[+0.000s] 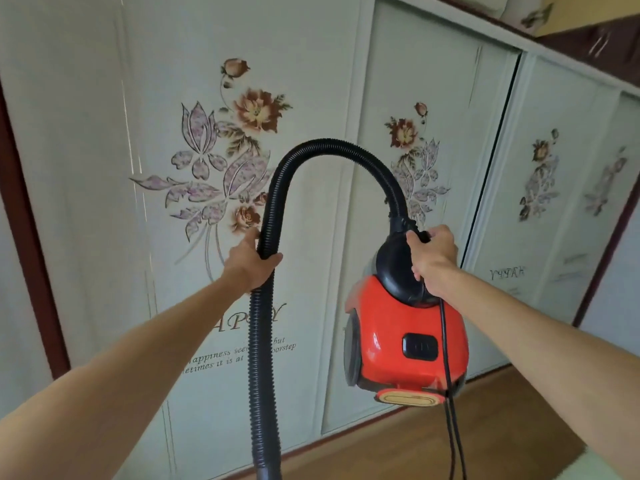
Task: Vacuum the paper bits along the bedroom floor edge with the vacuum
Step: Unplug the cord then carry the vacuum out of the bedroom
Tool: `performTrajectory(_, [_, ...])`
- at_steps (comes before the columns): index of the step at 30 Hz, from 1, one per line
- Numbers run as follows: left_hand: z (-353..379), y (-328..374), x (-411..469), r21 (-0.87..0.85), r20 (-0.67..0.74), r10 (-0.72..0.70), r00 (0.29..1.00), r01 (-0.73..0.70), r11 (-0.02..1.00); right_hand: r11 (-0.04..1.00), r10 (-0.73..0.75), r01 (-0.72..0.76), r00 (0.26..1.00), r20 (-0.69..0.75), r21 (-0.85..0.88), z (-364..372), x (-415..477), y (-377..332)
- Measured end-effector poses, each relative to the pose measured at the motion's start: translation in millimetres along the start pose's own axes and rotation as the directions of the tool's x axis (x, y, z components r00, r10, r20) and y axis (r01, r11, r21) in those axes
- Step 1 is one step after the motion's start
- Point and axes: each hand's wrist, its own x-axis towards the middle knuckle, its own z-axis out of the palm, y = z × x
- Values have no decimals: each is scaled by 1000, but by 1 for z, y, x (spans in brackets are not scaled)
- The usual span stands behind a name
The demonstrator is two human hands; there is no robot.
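Observation:
A red canister vacuum (384, 327) with a black top hangs in the air at centre right. My right hand (434, 256) grips its black handle from above. A black ribbed hose (263, 341) arches up from the vacuum's top, curves left and drops out of view at the bottom edge. My left hand (251, 261) is closed around the hose on its downward run. A black power cord (446, 393) dangles from the vacuum toward the floor. The nozzle is out of view, and no paper bits show on the visible floor.
Pale sliding wardrobe doors (104, 168) with flower prints and lettering fill the view ahead. A strip of wooden floor (450, 441) runs along their base at lower right. A dark red frame (24, 220) borders the doors on the left.

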Motion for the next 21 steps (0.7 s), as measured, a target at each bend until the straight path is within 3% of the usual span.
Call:
performTrajectory(7, [73, 29, 99, -117, 195, 125, 973, -103, 988, 1000, 16, -19, 983, -183, -15, -12, 63, 9])
performTrajectory(21, [259, 105, 183, -328, 471, 388, 792, -251, 911, 987, 88, -147, 828, -554, -64, -79, 152, 74])
